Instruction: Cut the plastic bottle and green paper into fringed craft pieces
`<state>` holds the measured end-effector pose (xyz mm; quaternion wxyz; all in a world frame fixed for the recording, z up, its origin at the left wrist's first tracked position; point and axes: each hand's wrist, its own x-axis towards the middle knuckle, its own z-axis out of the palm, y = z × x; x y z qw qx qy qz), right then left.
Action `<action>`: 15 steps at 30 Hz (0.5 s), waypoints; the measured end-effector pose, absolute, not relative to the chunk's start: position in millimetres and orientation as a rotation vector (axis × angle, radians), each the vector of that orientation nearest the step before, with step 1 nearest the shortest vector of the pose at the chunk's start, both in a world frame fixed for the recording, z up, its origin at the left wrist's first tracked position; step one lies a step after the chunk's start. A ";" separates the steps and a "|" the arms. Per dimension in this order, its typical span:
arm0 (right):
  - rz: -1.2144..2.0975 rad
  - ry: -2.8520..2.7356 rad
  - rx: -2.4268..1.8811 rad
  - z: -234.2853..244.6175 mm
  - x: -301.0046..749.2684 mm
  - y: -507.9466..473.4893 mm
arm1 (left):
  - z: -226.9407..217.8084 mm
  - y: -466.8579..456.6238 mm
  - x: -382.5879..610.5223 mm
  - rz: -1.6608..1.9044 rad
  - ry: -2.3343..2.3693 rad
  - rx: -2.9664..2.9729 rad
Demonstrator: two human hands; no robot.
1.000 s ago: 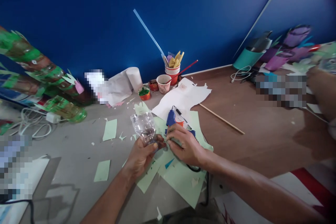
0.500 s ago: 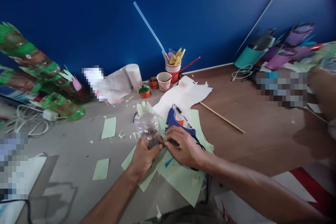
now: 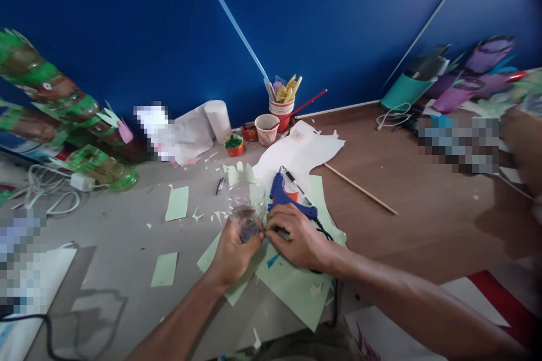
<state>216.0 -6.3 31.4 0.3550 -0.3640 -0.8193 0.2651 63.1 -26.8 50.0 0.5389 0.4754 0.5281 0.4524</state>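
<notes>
My left hand point(image 3: 237, 251) is wrapped round a clear plastic bottle piece point(image 3: 246, 197), which it holds just above the table. A pale green paper cut into rounded tabs point(image 3: 240, 174) stands up at the bottle's far end. My right hand point(image 3: 292, 235) is closed in a pinch beside the left thumb, at the bottle's near right edge. Whatever lies between its fingertips is too small to make out. Just beyond the right hand a blue hot glue gun point(image 3: 279, 192) rests on paper, with a pen point(image 3: 296, 185) alongside. Pale green paper sheets point(image 3: 296, 293) lie beneath both hands.
Paper cups point(image 3: 266, 131) and small paint pots point(image 3: 234, 145) stand at the back. A wooden stick point(image 3: 359, 188) lies to the right. Painted bottle trunks point(image 3: 76, 104) and white cables point(image 3: 53, 192) are at left. Another person's arm point(image 3: 523, 146) reaches in at far right.
The bottle piece has tilted slightly to the right and more upright, uncovering a dark pen behind it. Both hands keep nearly the same place and grip. The whole view has shifted slightly.
</notes>
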 end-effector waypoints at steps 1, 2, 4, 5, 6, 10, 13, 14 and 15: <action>0.693 -2.125 -0.921 31.6 216.5 -5.8 | 50.7 -27.1 63.7 1.072 1.253 1.121; 0.702 -2.132 -0.894 31.8 217.4 -4.9 | 50.8 -27.4 64.1 1.070 1.254 1.110; 0.698 -2.140 -0.869 32.9 221.3 -2.1 | 48.7 -27.9 63.5 1.071 1.261 1.091; 0.673 -2.138 -0.888 33.9 224.2 -0.2 | 46.6 -27.8 62.3 1.077 1.264 1.089; 0.631 -2.132 -0.954 35.2 227.7 2.0 | 43.9 -27.6 60.4 1.087 1.266 1.091; 0.365 -2.194 -1.395 41.4 242.2 9.8 | 32.7 -24.3 48.5 1.143 1.299 1.134; 0.281 -2.331 -1.612 43.5 247.9 11.7 | 28.3 -21.5 41.6 1.168 1.341 1.106; 0.264 -2.370 -1.643 43.5 248.5 11.6 | 28.0 -20.8 40.4 1.171 1.350 1.094; 0.247 -2.401 -1.663 43.5 248.7 11.4 | 28.0 -20.4 39.9 1.172 1.358 1.087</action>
